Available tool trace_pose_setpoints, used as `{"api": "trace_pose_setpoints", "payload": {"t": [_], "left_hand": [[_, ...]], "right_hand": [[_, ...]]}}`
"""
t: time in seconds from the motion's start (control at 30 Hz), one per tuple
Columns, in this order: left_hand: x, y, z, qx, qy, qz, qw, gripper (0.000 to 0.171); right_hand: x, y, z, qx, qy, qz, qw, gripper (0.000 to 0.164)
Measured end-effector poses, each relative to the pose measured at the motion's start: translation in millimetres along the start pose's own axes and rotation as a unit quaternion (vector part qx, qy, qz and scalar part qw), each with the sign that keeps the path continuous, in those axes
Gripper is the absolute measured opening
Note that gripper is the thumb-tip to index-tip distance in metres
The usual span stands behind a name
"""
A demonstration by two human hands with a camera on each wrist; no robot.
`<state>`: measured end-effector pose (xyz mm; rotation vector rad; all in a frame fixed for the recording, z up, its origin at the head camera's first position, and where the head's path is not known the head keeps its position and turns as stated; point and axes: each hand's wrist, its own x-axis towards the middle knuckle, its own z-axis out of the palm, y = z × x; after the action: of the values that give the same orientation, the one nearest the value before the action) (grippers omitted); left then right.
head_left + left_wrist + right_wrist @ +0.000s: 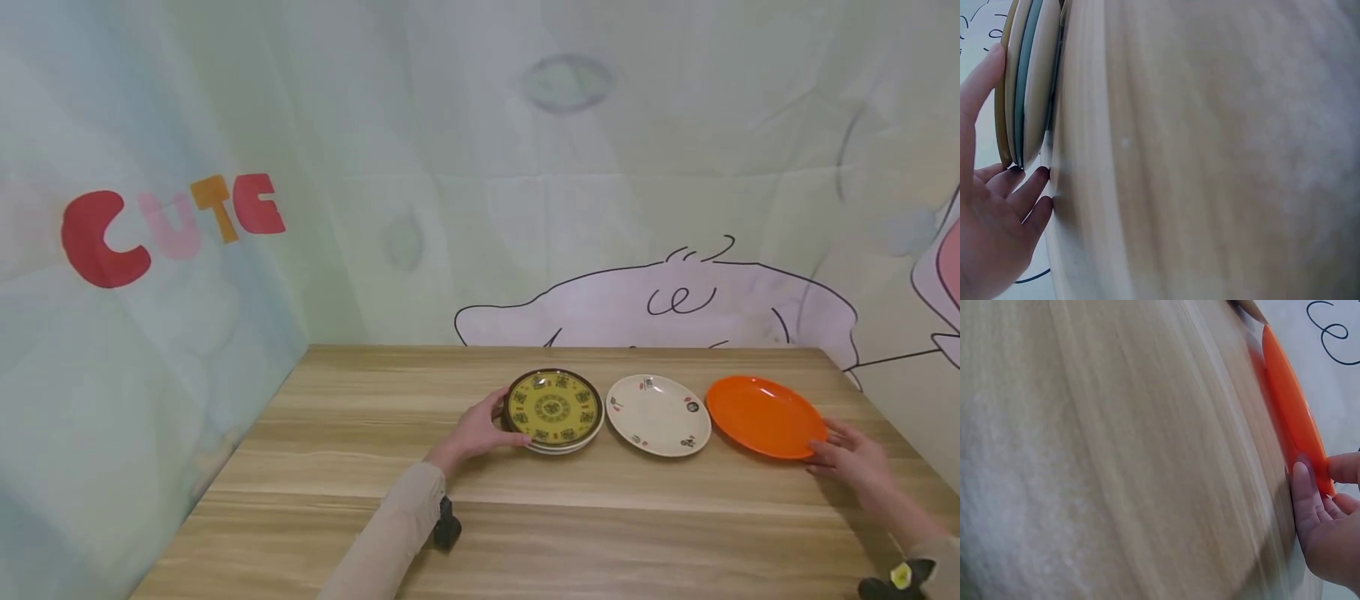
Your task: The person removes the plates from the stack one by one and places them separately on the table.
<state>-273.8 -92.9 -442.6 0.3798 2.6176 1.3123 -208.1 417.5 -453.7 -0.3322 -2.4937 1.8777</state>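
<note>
In the head view a stack of plates is topped by a yellow plate with a dark rim and printed pattern. My left hand holds the stack's left side, its thumb along the near rim. Seen edge-on in the left wrist view, the stack shows a teal plate between pale ones. On the right, my right hand pinches the near right rim of an orange plate between thumb and fingers. The right wrist view shows that plate's edge tilted against the tabletop; whether its far side touches the table is hard to tell.
A cream plate with small printed figures lies between the stack and the orange plate. All stand near the back edge of the wood-grain table. A printed cloth backdrop hangs behind and to the left.
</note>
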Motion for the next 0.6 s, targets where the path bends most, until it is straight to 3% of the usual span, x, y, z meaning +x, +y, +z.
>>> {"api": "trace_pose_setpoints", "payload": {"t": [0.47, 0.6], "left_hand": [[-1.3, 1.8, -0.5, 0.005, 0.0, 0.001, 1.0, 0.1], [-1.1, 2.0, -1.3, 0.003, 0.0, 0.004, 1.0, 0.099]], "right_hand": [[1.1, 1.4, 1.6, -0.017, 0.012, -0.001, 1.0, 0.072], [0.2, 1.1, 3.0, -0.045, 0.016, 0.012, 0.999, 0.071]]}}
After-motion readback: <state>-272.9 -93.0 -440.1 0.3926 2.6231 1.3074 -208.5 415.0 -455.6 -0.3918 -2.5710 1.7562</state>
